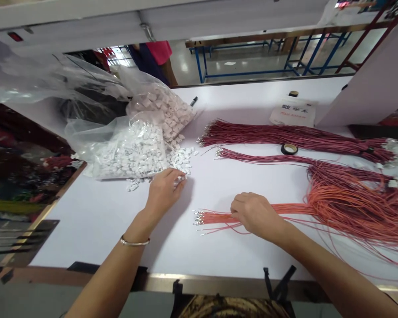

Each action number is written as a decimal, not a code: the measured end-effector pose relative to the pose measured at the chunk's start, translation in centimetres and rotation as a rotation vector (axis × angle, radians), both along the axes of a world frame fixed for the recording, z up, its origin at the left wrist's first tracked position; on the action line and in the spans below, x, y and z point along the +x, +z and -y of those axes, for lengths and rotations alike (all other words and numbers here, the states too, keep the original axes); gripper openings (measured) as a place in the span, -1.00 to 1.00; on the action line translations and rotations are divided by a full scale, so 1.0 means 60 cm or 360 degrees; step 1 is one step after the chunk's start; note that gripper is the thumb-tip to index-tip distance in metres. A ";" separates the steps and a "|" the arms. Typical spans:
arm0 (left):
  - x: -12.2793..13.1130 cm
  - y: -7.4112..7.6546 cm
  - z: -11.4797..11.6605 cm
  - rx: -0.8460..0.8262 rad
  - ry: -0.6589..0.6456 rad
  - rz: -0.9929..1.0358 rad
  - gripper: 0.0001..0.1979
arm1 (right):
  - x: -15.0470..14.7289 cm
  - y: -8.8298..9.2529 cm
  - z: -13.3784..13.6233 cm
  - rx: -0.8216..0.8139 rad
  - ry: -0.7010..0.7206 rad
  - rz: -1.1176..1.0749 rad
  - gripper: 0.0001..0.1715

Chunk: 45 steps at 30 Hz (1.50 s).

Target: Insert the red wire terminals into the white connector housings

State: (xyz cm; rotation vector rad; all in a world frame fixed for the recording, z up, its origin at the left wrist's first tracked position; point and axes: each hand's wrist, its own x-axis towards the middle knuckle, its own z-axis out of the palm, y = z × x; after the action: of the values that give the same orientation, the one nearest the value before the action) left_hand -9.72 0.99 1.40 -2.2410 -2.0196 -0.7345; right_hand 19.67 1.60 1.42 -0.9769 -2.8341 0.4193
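My left hand [164,190] reaches into the loose white plastic connectors [182,161] spilled at the mouth of a clear bag [126,150], with its fingers pinched on one or two of them. My right hand [254,214] rests closed on the orange wire bundle [351,212], gripping wires just behind their metal-tipped ends [200,218]. The orange wires fan out to the right across the white table [102,221].
Two dark red wire bundles [285,134] lie further back, with a black tape roll [289,149] between them. A second bag of larger white connectors [162,108], a black marker [193,101] and a printed white packet [293,112] sit behind. A person stands beyond the table [154,57].
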 end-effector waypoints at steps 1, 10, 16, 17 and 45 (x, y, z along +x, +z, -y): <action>0.009 0.006 -0.001 -0.0035 -0.0020 0.0135 -0.83 | 0.000 0.001 -0.002 -0.0068 -0.0032 -0.0044 -0.76; 0.118 0.007 -0.038 -0.0472 -0.0169 0.1182 -0.70 | 0.021 0.023 -0.021 -0.0568 -0.0258 -0.0589 -0.84; 0.126 -0.022 -0.034 -0.0581 -0.0136 0.1408 -0.68 | 0.131 0.056 -0.049 -0.0158 -0.0472 -0.0201 -0.82; 0.122 -0.027 -0.033 -0.0586 -0.0123 0.1425 -0.68 | 0.144 0.060 -0.047 -0.0093 -0.0451 -0.0024 -0.79; 0.113 -0.025 -0.039 -0.0076 0.0128 0.1931 -0.79 | 0.022 0.013 -0.036 -0.0062 -0.0208 0.0145 -0.86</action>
State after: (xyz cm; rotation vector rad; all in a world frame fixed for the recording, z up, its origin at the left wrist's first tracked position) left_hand -2.94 3.36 -0.10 -1.8052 -2.4035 -2.4599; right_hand 20.99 3.78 2.20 -1.2108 -2.8293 0.4278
